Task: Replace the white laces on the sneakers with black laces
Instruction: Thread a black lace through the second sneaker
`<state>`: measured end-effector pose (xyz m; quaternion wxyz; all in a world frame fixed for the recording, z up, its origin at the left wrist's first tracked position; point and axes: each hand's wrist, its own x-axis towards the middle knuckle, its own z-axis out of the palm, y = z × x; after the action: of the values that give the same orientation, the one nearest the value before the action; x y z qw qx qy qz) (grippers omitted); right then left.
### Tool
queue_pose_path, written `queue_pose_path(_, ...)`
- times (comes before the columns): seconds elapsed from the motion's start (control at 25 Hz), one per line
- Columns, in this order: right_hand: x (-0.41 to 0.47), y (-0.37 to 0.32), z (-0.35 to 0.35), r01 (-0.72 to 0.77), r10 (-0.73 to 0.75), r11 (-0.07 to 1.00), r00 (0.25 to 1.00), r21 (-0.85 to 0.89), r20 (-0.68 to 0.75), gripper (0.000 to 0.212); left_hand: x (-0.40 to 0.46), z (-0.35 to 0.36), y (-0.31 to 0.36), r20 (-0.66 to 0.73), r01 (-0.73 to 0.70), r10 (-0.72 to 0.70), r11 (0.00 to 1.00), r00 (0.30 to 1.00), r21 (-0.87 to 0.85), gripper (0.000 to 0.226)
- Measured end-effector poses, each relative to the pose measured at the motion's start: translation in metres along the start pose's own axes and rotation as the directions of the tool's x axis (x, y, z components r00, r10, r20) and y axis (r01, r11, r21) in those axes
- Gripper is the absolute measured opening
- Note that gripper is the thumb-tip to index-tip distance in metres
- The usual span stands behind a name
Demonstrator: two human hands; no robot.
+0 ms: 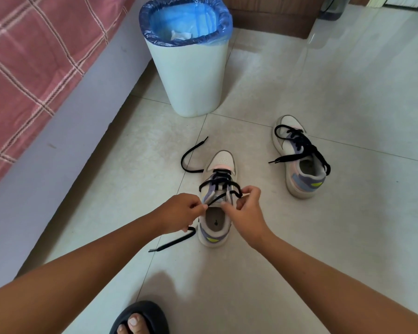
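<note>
A: What takes up the far left of the tiled floor (323, 237)?

B: A bed (34, 68) under a pink checked cover, its pale side panel running along the floor's left edge. Beside it, toward the far edge, stands a white bin (191, 78) lined with a blue bag (186, 19), a scrap of white paper inside.

A: And the shoes?

B: One sneaker (218, 201) sits mid-floor, toe pointing away from the person, heel nearest. The second sneaker (299, 157) lies well apart toward the floor's right side, already threaded with a black lace (302, 143), ends loose.

A: What are the hands doing?

B: Both work at the near sneaker's tongue. The left hand (179, 213) has its fingers curled, pinching a black shoelace (217, 184) at the top eyelets. The right hand (245, 208) pinches the same shoelace just beside it, thumb and forefinger closed on a loop. One free end trails on the floor to the sneaker's left, the other curls out past the toe.

A: Anything nearer the camera?

B: A foot in a black sandal (140, 317) at the floor's near edge.
</note>
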<state>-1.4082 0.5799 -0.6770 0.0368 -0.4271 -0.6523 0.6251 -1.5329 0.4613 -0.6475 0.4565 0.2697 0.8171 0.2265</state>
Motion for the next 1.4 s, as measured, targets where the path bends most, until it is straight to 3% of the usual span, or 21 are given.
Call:
queue_pose_path(0.08, -0.001, 0.003, 0.008, 0.026, -0.028, 0.998, 0.999, -0.053, -0.034, 0.042, -0.002, 0.001, 0.000, -0.050, -0.052, 0.057, 0.993, 0.997, 0.108, 0.032)
queue_pose_path(0.2, 0.004, -0.001, 0.015, -0.040, 0.049, 0.998, 0.978, 0.049, -0.203, 0.040, -0.009, 0.000, 0.002, -0.069, -0.154, 0.187, 0.932, 0.980, 0.328, 0.031)
queue_pose_path(0.28, 0.005, -0.003, 0.016, -0.069, 0.105, 0.988, 0.959, 0.142, -0.265, 0.039, -0.017, -0.005, -0.001, -0.051, -0.196, 0.271, 0.803, 0.961, 0.562, 0.032)
queue_pose_path(0.36, 0.008, -0.004, 0.012, -0.097, 0.155, 0.974, 0.944, 0.205, -0.290, 0.039, -0.028, -0.014, -0.015, -0.034, -0.254, 0.438, 0.579, 0.898, 0.775, 0.031)
queue_pose_path(0.44, 0.013, -0.004, 0.006, -0.122, 0.186, 0.969, 0.934, 0.217, -0.305, 0.039, -0.042, -0.022, -0.036, 0.024, -0.276, 0.494, 0.445, 0.869, 0.852, 0.029)
queue_pose_path(0.6, 0.018, -0.004, 0.001, -0.146, 0.183, 0.977, 0.947, 0.154, -0.264, 0.035, -0.053, -0.014, -0.091, 0.078, -0.301, 0.542, 0.337, 0.837, 0.892, 0.048)
queue_pose_path(0.68, 0.019, -0.003, 0.003, -0.140, 0.164, 0.984, 0.953, 0.112, -0.254, 0.032, -0.050, -0.006, -0.100, 0.132, -0.310, 0.549, 0.245, 0.825, 0.919, 0.042)
queue_pose_path(0.72, 0.019, -0.003, 0.004, -0.129, 0.149, 0.987, 0.955, 0.096, -0.255, 0.030, -0.050, -0.003, -0.101, 0.159, -0.323, 0.508, 0.252, 0.846, 0.912, 0.033)
queue_pose_path(0.88, 0.019, -0.001, 0.004, -0.070, 0.074, 0.997, 0.968, 0.025, -0.241, 0.023, -0.052, 0.008, -0.103, 0.191, -0.334, 0.362, 0.387, 0.913, 0.860, 0.038)
queue_pose_path(0.96, 0.016, 0.003, 0.006, 0.026, -0.040, 0.997, 0.977, -0.067, -0.211, 0.027, -0.056, 0.010, -0.085, 0.260, -0.385, 0.345, 0.368, 0.902, 0.846, 0.024)
queue_pose_path(1.0, 0.015, 0.006, 0.006, 0.085, -0.113, 0.986, 0.972, -0.142, -0.204, 0.030, -0.050, 0.007, -0.076, 0.267, -0.360, 0.266, 0.414, 0.926, 0.836, 0.024)
queue_pose_path(1.08, 0.016, 0.015, 0.006, 0.164, -0.230, 0.937, 0.954, -0.307, -0.192, 0.031, -0.033, -0.006, -0.054, 0.236, -0.225, 0.064, 0.610, 0.970, 0.760, 0.038)
queue_pose_path(1.16, 0.020, 0.021, 0.003, 0.191, -0.281, 0.891, 0.945, -0.412, -0.170, 0.030, -0.002, -0.018, -0.035, 0.070, -0.143, 0.129, 0.737, 0.989, 0.661, 0.037)
queue_pose_path(1.24, 0.024, 0.023, 0.001, 0.209, -0.298, 0.875, 0.943, -0.436, -0.147, 0.031, 0.034, -0.021, -0.017, -0.155, -0.149, 0.253, 0.861, 0.955, 0.485, 0.030)
queue_pose_path(1.32, 0.027, 0.023, -0.001, 0.212, -0.290, 0.888, 0.947, -0.407, -0.139, 0.034, 0.063, -0.011, 0.003, -0.208, -0.173, 0.248, 0.931, 0.946, 0.322, 0.030)
queue_pose_path(1.4, 0.029, 0.022, -0.003, 0.224, -0.291, 0.894, 0.948, -0.387, -0.125, 0.035, 0.084, -0.001, 0.017, -0.172, -0.126, 0.181, 0.949, 0.968, 0.289, 0.031)
